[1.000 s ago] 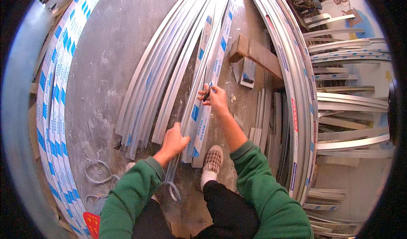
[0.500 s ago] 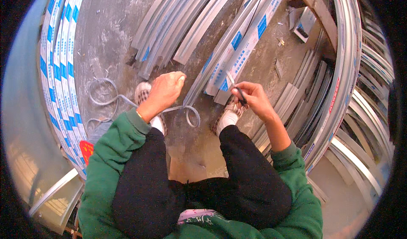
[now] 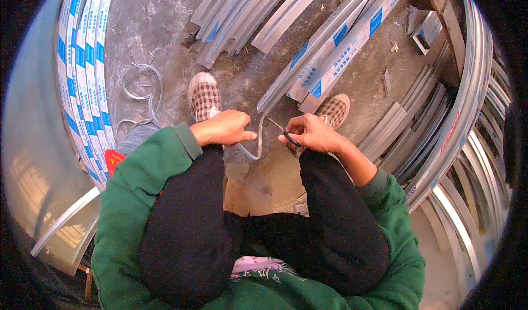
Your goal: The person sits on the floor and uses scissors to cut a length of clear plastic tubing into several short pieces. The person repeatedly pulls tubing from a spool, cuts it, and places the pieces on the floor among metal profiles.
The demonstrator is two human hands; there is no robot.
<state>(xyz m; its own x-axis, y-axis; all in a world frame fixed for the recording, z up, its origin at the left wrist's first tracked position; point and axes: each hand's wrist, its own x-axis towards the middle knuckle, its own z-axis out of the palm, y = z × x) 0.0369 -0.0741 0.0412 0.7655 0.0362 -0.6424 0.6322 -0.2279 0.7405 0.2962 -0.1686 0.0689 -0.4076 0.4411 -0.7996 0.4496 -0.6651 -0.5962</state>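
Change: since half a second ago both hands have drawn in closer above the knees, and the view has tipped so more of the dark trousers shows.
Left hand (image 3: 223,128): fingers curled around a bent loop of grey wire (image 3: 254,149), clasping it.
Right hand (image 3: 311,134): clenched on a small dark tool (image 3: 290,138), seemingly pliers, though it is too small to be sure.
Wire: hangs between the two hands, curving down just below the end of a long metal profile (image 3: 286,82).
Feet: checked shoes (image 3: 204,94) on the concrete floor (image 3: 159,29).
Left side: blue-and-white wrapped strips (image 3: 82,62) lie along the rim.
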